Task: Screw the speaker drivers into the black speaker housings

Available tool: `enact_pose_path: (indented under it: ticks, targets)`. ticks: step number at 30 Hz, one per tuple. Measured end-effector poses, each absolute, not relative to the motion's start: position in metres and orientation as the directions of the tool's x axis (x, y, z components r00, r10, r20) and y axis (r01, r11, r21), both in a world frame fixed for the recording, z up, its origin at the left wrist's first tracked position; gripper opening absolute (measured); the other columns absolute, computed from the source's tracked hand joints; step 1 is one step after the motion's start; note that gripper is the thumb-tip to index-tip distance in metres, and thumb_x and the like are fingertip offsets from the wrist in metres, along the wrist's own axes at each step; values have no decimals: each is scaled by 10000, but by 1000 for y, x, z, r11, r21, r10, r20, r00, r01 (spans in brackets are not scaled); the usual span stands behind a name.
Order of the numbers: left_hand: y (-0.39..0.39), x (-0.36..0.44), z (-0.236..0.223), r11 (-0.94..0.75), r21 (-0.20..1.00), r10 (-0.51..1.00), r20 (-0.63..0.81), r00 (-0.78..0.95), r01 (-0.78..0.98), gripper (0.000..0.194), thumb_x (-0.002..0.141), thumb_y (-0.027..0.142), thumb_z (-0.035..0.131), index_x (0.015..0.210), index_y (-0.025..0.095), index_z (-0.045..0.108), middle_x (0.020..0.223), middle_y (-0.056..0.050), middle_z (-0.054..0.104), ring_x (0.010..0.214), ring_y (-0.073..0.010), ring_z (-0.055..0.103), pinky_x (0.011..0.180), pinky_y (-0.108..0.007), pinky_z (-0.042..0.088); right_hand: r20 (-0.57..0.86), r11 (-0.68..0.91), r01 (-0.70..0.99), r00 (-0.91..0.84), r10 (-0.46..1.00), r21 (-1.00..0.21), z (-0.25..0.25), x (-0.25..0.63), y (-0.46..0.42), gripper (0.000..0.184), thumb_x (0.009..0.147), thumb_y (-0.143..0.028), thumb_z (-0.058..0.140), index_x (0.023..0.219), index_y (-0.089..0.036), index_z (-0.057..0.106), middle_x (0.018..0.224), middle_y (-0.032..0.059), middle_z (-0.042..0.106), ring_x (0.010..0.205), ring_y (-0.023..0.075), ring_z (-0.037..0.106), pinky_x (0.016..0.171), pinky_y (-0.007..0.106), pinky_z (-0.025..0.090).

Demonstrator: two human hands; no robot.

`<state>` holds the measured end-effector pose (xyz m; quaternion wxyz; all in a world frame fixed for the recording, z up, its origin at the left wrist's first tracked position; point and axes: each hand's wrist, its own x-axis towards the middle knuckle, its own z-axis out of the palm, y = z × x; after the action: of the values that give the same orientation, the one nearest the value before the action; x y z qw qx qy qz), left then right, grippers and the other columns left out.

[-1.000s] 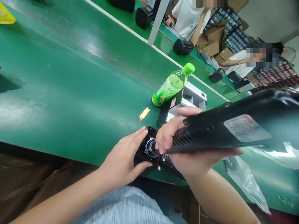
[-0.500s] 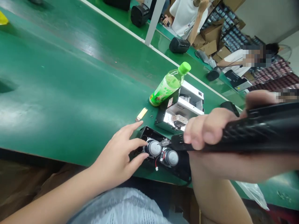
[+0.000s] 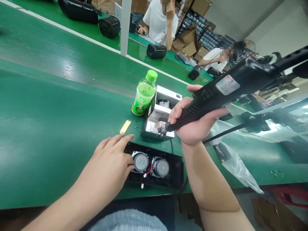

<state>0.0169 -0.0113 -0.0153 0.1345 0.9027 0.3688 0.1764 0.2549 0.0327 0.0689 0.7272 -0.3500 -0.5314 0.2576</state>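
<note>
A black electric screwdriver (image 3: 209,93) is wrapped in my right hand (image 3: 197,125), slanting down to the left. Its tip meets the metal pick-up point of a black-and-white screw feeder (image 3: 157,112). On the bench lies a black speaker housing (image 3: 176,170) with two round speakers, the left speaker (image 3: 141,162) and the right speaker (image 3: 161,167), showing grey backs. Thin red wires with white connectors (image 3: 142,185) trail from them. Over the housing's left end rests my left hand (image 3: 113,157), fingers stretched out, fingertips beside the left speaker.
A green-capped drink bottle (image 3: 144,94) stands against the feeder. A small yellow-and-silver piece (image 3: 125,126) lies on the green bench (image 3: 60,138). To the right are a clear plastic bag (image 3: 238,166) and a dark rod (image 3: 226,131). Two people sit across the bench.
My right hand has swung the screwdriver away from the speakers, up to the feeder. My left hand stays by the housing's left end. The view has shifted right, and both speakers now show plainly.
</note>
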Motion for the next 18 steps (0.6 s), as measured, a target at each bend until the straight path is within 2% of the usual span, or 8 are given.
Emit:
enact_pose_path:
  ticks: [5,9,10,12,14,16,18]
  targets:
    - [-12,7,-11,-717,386,691,287,663,580,260,939,243,642,796,305,851,1494,-161,713,1440,-475,617,1079,-788,529,499,540,-57,311,809,-840,58,263,22,707,973,-895,474,1273,-293,693,585,-69,609,379,151,530,367,284,413]
    - [1,8,27,-742,409,670,436,601,531,289,1058,321,577,947,266,839,1507,-144,681,1350,-376,669,1030,-601,593,523,597,-103,380,763,-795,66,264,4,733,957,-906,486,1248,-279,732,543,-66,591,326,152,478,311,274,378]
    - [8,15,39,-757,379,652,484,584,532,286,1070,321,574,977,254,836,1469,-140,696,1278,-349,692,998,-553,598,539,615,-99,389,747,-782,71,263,0,742,956,-906,492,1245,-270,740,539,-62,589,325,152,472,308,274,379]
    - [25,39,60,-785,274,594,588,549,555,282,1079,287,570,986,228,830,1247,-116,760,1066,-294,706,904,-475,578,552,629,-93,393,736,-772,83,262,-8,747,958,-902,500,1242,-260,754,544,-56,595,338,152,473,320,278,403]
    - [46,72,73,-790,169,543,639,545,589,269,1054,222,595,891,208,809,1026,-85,761,936,-273,672,820,-432,519,556,634,-97,390,734,-768,93,261,-14,726,967,-885,511,1241,-262,765,550,-52,608,345,151,472,334,283,423]
    - [65,105,78,-776,109,544,612,574,621,280,1005,119,600,785,182,760,929,-97,739,950,-296,665,815,-435,474,568,642,-107,371,734,-760,99,261,-19,712,979,-874,503,1239,-272,779,556,-46,627,338,154,480,335,290,432]
    - [78,127,78,-774,94,548,596,587,626,277,980,53,579,795,163,754,913,-112,741,979,-305,669,843,-439,462,586,650,-116,337,737,-751,103,260,-25,729,978,-886,484,1237,-279,792,562,-40,642,331,160,500,328,296,434]
